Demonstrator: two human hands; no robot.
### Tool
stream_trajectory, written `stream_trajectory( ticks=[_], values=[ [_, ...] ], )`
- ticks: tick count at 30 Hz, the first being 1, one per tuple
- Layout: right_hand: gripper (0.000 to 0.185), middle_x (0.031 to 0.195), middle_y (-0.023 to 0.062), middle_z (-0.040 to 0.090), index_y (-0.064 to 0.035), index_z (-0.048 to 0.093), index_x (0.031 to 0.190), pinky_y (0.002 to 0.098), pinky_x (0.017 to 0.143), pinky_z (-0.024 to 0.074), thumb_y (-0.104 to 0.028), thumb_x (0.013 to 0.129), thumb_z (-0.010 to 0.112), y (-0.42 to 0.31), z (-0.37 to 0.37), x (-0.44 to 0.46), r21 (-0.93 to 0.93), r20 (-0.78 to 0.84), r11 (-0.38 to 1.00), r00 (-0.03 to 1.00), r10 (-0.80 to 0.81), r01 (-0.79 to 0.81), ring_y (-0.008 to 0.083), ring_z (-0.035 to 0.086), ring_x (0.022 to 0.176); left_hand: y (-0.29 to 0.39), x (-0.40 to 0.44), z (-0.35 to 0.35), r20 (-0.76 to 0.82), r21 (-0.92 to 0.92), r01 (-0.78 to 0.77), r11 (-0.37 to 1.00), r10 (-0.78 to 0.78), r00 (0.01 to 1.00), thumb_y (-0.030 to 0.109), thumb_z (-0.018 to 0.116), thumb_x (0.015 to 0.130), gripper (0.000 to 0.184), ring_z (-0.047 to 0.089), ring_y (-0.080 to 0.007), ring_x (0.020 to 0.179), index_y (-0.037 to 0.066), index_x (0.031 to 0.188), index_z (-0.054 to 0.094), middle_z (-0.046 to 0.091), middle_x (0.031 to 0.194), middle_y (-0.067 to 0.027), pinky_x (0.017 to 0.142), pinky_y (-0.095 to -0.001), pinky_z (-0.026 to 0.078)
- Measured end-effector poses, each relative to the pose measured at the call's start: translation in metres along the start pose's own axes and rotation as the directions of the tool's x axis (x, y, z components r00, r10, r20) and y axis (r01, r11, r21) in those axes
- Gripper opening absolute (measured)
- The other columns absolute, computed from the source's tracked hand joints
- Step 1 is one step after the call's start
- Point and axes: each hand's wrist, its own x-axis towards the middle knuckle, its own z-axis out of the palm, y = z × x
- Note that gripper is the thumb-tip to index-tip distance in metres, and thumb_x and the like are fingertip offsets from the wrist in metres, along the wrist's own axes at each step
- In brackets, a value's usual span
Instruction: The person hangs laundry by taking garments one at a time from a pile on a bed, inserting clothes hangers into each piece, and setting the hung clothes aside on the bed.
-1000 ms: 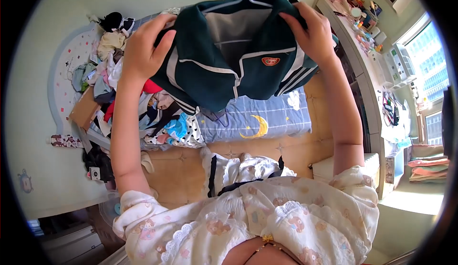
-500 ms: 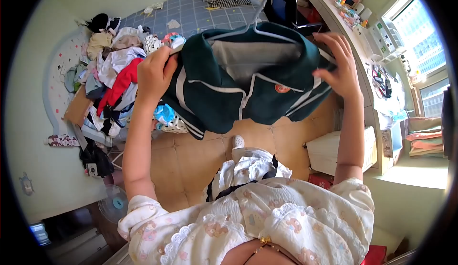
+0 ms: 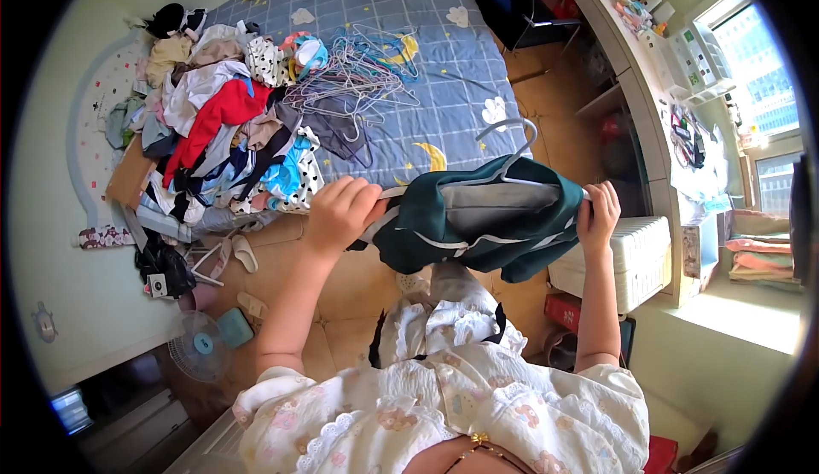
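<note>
While the bed (image 3: 333, 0) bears a clothes pile (image 3: 200, 98) and tangled loose hangers (image 3: 341, 86), the green jacket (image 3: 401, 248) sags on its hanger (image 3: 512, 122) just off the bed's near edge. Fingers of the left hand (image 3: 341, 211) and right hand (image 3: 601, 211) are clamped on opposite shoulders; uneven pulling could tilt the hanger, letting a shoulder slip off or its hook snag the bed.

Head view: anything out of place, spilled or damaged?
A jumbled heap of multicoloured clothes covers part of the blue checked bed, with thin blue and white hangers tangled beside it: untidy. The dark green, white-trimmed jacket sags between left hand and right hand; no spill or damage shows.
</note>
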Motion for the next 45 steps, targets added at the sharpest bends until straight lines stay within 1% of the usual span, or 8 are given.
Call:
stream_trajectory(
  ticks=[5, 21, 24, 26, 35, 41, 43, 45],
  values=[
    [0.012, 0.077, 0.0133, 0.053, -0.0013, 0.057, 0.086, 0.0397, 0.067, 0.0412, -0.003, 0.075, 0.061, 0.059, 0.054, 0.017, -0.016, 0.068, 0.999, 0.996, 0.051, -0.050, 0.0324, 0.051, 0.074, -0.024, 0.022, 0.062, 0.000, -0.066, 0.180, 0.981, -0.181, 0.984, 0.006, 0.070, 0.070, 0.020, 0.059, -0.0259, 0.066, 0.005, 0.088, 0.062, 0.060, 0.074, -0.0062, 0.058, -0.0343, 0.048],
    [0.011, 0.093, 0.0124, 0.057, -0.0061, 0.054, 0.093, 0.0443, 0.077, 0.0410, -0.015, 0.088, 0.055, 0.355, 0.425, 0.113, -0.040, 0.524, 0.965, 0.817, 0.240, -0.258, 0.0345, 0.051, 0.090, -0.270, 0.114, 0.398, 0.325, -0.001, 0.625, 0.780, -0.591, 0.738, 0.026, 0.061, 0.084, 0.024, 0.060, -0.0353, 0.074, 0.005, 0.077, 0.054, 0.062, 0.076, -0.0148, 0.062, -0.0455, 0.048],
    [0.024, 0.110, 0.0114, 0.056, -0.0095, 0.053, 0.110, 0.0450, 0.088, 0.0405, -0.017, 0.088, 0.057, 0.384, 0.500, 0.116, -0.198, 0.534, 0.928, 0.760, 0.372, -0.316, 0.0331, 0.049, 0.106, -0.310, 0.112, 0.462, 0.201, 0.159, 0.695, 0.702, -0.712, 0.673, 0.025, 0.063, 0.081, 0.028, 0.060, -0.0327, 0.085, 0.006, 0.100, 0.054, 0.062, 0.088, -0.0139, 0.074, -0.0441, 0.046],
    [0.037, 0.123, 0.0112, 0.052, -0.0120, 0.050, 0.122, 0.0448, 0.096, 0.0386, -0.018, 0.087, 0.058, 0.402, 0.544, 0.108, -0.277, 0.457, 0.891, 0.766, 0.451, -0.360, 0.0327, 0.045, 0.118, -0.312, 0.115, 0.477, 0.140, 0.252, 0.715, 0.653, -0.755, 0.641, 0.027, 0.066, 0.079, 0.056, 0.050, -0.0317, 0.108, 0.008, 0.127, 0.045, 0.054, 0.113, -0.0143, 0.093, -0.0475, 0.038],
    [0.045, 0.122, 0.0187, 0.051, -0.0068, 0.047, 0.128, 0.0459, 0.097, 0.0370, -0.008, 0.084, 0.056, 0.350, 0.560, 0.069, 0.034, 0.643, 0.938, 0.726, 0.244, -0.345, 0.0380, 0.046, 0.115, -0.220, -0.004, 0.398, 0.299, 0.360, 0.809, 0.464, -0.879, 0.371, 0.015, 0.068, 0.073, 0.082, 0.031, -0.0307, 0.134, 0.017, 0.144, 0.028, 0.034, 0.143, -0.0137, 0.107, -0.0570, 0.024],
    [0.039, 0.113, 0.0181, 0.057, -0.0043, 0.054, 0.119, 0.0416, 0.094, 0.0422, -0.005, 0.080, 0.061, 0.303, 0.505, -0.009, -0.180, 0.690, 0.859, 0.560, 0.458, -0.480, 0.0360, 0.052, 0.109, -0.189, -0.151, 0.286, 0.056, 0.382, 0.924, 0.011, -0.998, -0.011, 0.006, 0.065, 0.073, 0.085, 0.034, -0.0347, 0.131, 0.018, 0.146, 0.024, 0.031, 0.143, -0.0161, 0.105, -0.0571, 0.025],
    [0.037, 0.115, 0.0176, 0.058, -0.0034, 0.056, 0.115, 0.0408, 0.095, 0.0416, -0.006, 0.078, 0.060, 0.275, 0.488, -0.005, -0.346, 0.702, 0.761, 0.386, 0.598, -0.549, 0.0345, 0.052, 0.111, -0.191, -0.184, 0.240, 0.034, 0.332, 0.937, -0.104, -0.992, -0.122, 0.007, 0.067, 0.072, 0.088, 0.033, -0.0348, 0.131, 0.019, 0.147, 0.022, 0.030, 0.144, -0.0156, 0.106, -0.0556, 0.026],
    [0.037, 0.111, 0.0178, 0.062, -0.0014, 0.059, 0.112, 0.0399, 0.093, 0.0435, -0.006, 0.076, 0.057, 0.254, 0.480, -0.005, -0.343, 0.634, 0.746, 0.445, 0.632, -0.571, 0.0348, 0.056, 0.107, -0.206, -0.199, 0.204, 0.004, 0.368, 0.913, -0.178, -0.981, -0.193, 0.008, 0.068, 0.072, 0.089, 0.034, -0.0353, 0.131, 0.019, 0.147, 0.021, 0.030, 0.145, -0.0156, 0.106, -0.0537, 0.027]
  ],
)
